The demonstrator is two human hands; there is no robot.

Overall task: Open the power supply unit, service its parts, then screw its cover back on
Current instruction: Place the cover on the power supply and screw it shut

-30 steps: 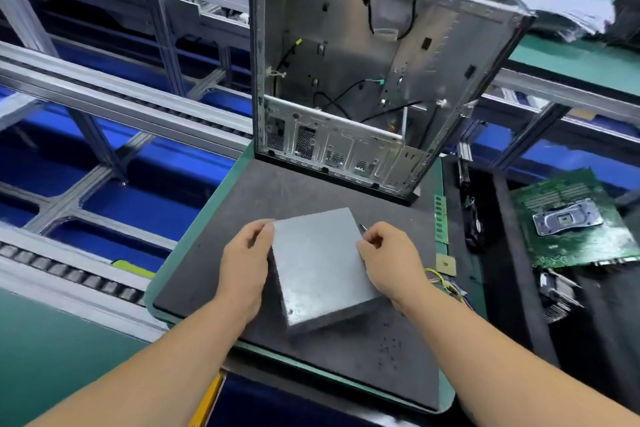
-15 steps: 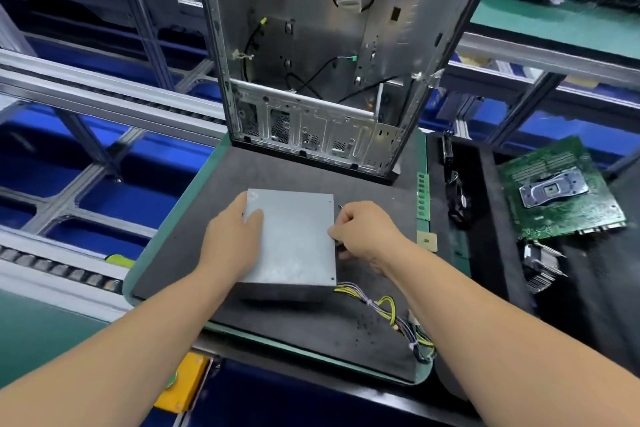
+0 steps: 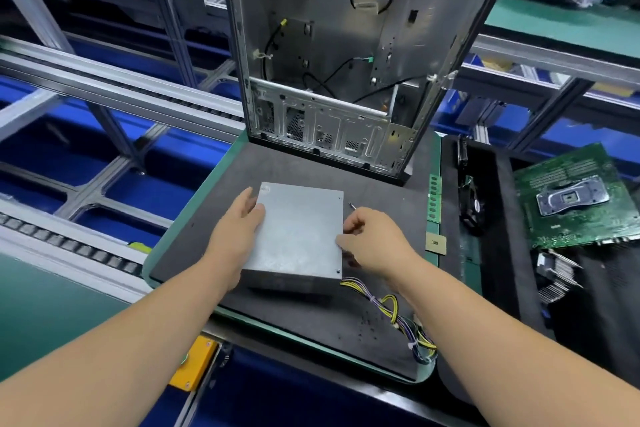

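Metal box held flat on the tabletop mat

The power supply box (image 3: 298, 236) is steadied at nine o'clock by the left hand (image 3: 239, 229), fingers flat; at three o'clock a thin tool (image 3: 352, 205) is pinched in the right hand (image 3: 372, 243).

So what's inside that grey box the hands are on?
Can't see inside: the power supply cover is closed. Only coloured wires come out its near corner.
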